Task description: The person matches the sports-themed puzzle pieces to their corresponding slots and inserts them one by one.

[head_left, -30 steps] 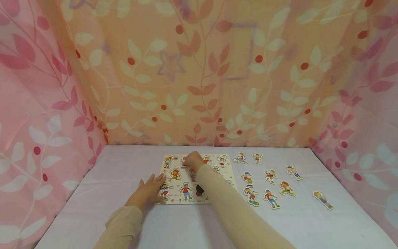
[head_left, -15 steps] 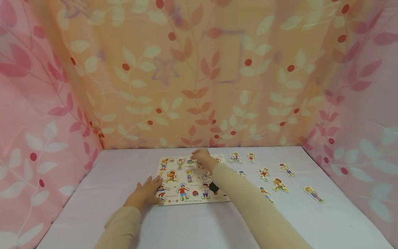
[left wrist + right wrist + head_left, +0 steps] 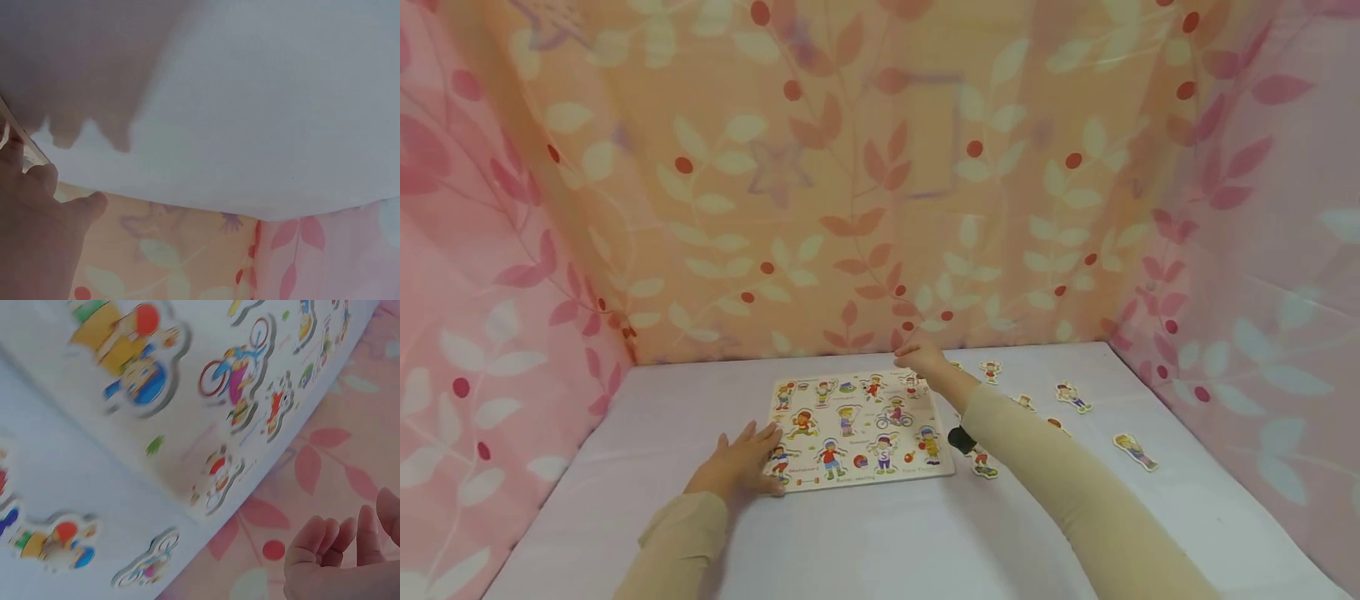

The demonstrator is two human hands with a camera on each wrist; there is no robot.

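Note:
A pale puzzle board (image 3: 917, 468) lies on the white table, its cut-out spots printed with children at various sports. My left hand (image 3: 733, 458) rests at the board's left edge with fingers spread; the left wrist view shows those fingers (image 3: 44, 178) right at the edge. Over the board's far right corner is my right hand (image 3: 925, 362). In the right wrist view its fingers (image 3: 312, 540) are loosely bent, thumb apart, with nothing between them. Beside the board lie a cyclist piece (image 3: 147, 562) and a ball-player piece (image 3: 59, 544).
More figure pieces lie right of the board, among them a blond figure (image 3: 1135, 452), a purple-capped figure (image 3: 1073, 397) and a small racket figure (image 3: 990, 372). My right forearm hides several others. Floral curtains (image 3: 850, 208) stand behind and along both sides of the table.
My right hand has moved rightward along the board's far edge, from the top middle to the far right corner, uncovering the board's figures. My left hand stays at the board's left edge.

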